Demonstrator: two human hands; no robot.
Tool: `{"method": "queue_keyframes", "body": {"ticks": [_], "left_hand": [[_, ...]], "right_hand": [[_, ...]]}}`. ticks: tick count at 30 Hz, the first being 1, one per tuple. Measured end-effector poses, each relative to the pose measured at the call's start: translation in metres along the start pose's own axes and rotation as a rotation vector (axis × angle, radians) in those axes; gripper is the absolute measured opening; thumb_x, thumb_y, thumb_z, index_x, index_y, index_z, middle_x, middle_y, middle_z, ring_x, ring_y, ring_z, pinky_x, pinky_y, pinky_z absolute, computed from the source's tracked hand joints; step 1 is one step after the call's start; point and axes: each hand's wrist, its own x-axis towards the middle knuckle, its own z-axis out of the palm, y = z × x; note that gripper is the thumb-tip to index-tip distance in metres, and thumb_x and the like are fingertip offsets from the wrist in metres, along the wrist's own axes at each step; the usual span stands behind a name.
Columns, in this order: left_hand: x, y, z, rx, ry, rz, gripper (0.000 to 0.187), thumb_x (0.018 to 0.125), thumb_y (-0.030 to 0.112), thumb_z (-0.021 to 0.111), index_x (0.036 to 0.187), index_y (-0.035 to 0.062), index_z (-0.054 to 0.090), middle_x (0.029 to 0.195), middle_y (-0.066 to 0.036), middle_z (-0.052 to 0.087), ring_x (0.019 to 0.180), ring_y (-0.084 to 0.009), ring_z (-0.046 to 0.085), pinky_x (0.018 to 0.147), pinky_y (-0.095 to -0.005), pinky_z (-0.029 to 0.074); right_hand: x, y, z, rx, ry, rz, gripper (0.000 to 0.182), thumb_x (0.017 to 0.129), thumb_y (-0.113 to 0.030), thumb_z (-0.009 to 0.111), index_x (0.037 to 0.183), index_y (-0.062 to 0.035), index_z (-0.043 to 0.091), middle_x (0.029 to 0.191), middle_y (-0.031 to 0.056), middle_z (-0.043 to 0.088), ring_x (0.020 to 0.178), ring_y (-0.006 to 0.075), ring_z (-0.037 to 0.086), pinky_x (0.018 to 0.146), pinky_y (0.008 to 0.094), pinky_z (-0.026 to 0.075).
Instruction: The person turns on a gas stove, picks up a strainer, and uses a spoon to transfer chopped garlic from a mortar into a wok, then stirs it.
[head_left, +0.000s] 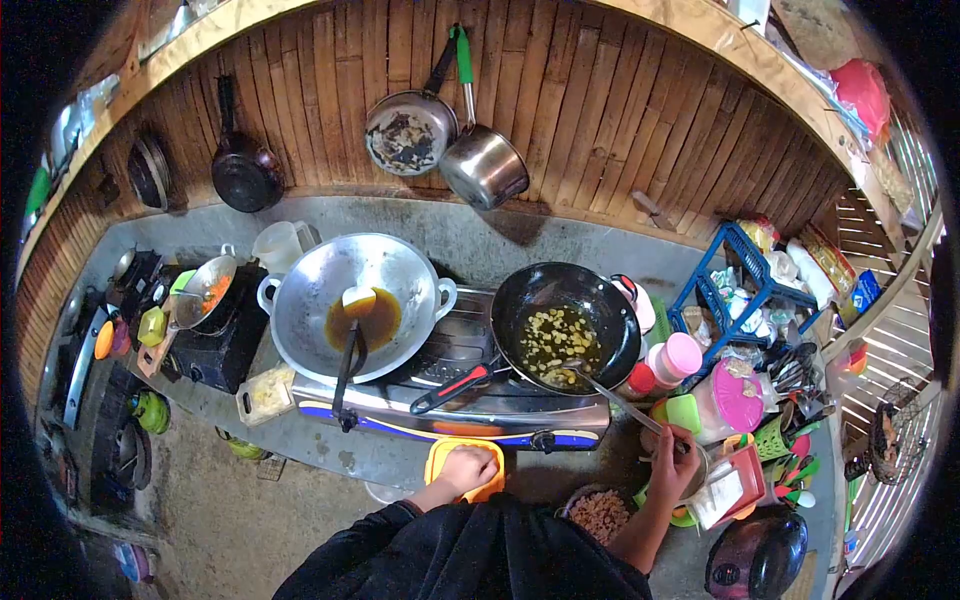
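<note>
My right hand (675,462) is closed around the handle of a long-handled metal cooking spoon (625,405). The spoon's far end dips into a black wok (620,320), among small pale-yellow pieces (560,340) in oil; its head is hard to make out. My left hand (468,468) is over an orange plastic container (437,460) in front of the stove, fingers curled. What those fingers hold, if anything, is hidden. Left of the wok, a large silver wok (310,300) contains brown liquid and a black-handled ladle (352,350).
Both woks sit on a gas stove (460,400). A small pan of orange food (212,285) stands far left. At right are a blue rack (735,285), a pink lid (738,390) and a rice cooker (757,552). A bowl of reddish-brown food (600,515) lies beside my right forearm.
</note>
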Motion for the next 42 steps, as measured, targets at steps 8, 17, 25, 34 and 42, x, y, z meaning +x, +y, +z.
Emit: {"method": "queue_keyframes", "body": {"ticks": [8,17,25,34,42], "left_hand": [[0.0,0.0,0.0,0.018,-0.007,-0.011,0.024,0.081,0.026,0.053,0.068,0.0057,0.055,0.067,-0.013,0.06,0.063,-0.0326,0.059,0.059,-0.0439,0.047],[-0.001,0.001,0.0,0.049,-0.052,-0.054,0.023,0.08,0.027,0.052,0.067,0.0078,0.056,0.069,-0.011,0.062,0.067,-0.03,0.061,0.064,-0.0421,0.047],[0.001,0.004,-0.005,0.004,-0.003,-0.019,0.025,0.08,0.027,0.054,0.066,0.0064,0.055,0.066,-0.014,0.059,0.063,-0.0334,0.059,0.059,-0.0449,0.046],[-0.001,0.001,-0.001,0.031,-0.046,-0.056,0.024,0.08,0.027,0.053,0.067,0.0067,0.055,0.068,-0.013,0.061,0.066,-0.032,0.06,0.062,-0.0434,0.047],[-0.001,0.002,-0.002,0.033,-0.08,-0.076,0.023,0.079,0.028,0.053,0.069,0.0081,0.057,0.071,-0.012,0.063,0.069,-0.0307,0.061,0.066,-0.0428,0.047]], "right_hand": [[-0.001,0.009,0.002,0.082,0.016,-0.102,0.011,0.089,-0.01,0.06,0.093,0.0001,0.062,0.076,-0.0007,0.057,0.058,0.0024,0.043,0.05,0.0162,0.034],[0.003,0.065,0.031,0.136,0.002,0.041,0.014,0.089,-0.009,0.059,0.099,0.001,0.061,0.085,0.0015,0.059,0.071,0.0064,0.051,0.063,0.0186,0.041],[0.001,0.07,0.054,-0.188,-0.215,-0.184,0.023,0.084,-0.006,0.058,0.106,-0.0002,0.059,0.084,0.0033,0.058,0.068,0.009,0.05,0.063,0.0231,0.04],[-0.001,0.066,0.045,-0.171,-0.306,-0.063,0.024,0.083,-0.007,0.061,0.106,0.0002,0.06,0.093,0.007,0.063,0.082,0.0138,0.058,0.076,0.0268,0.046],[0.0,0.042,0.021,-0.045,-0.057,0.05,0.012,0.085,-0.008,0.062,0.094,-0.0001,0.064,0.079,0.0013,0.061,0.069,0.0068,0.052,0.063,0.0209,0.043]]}}
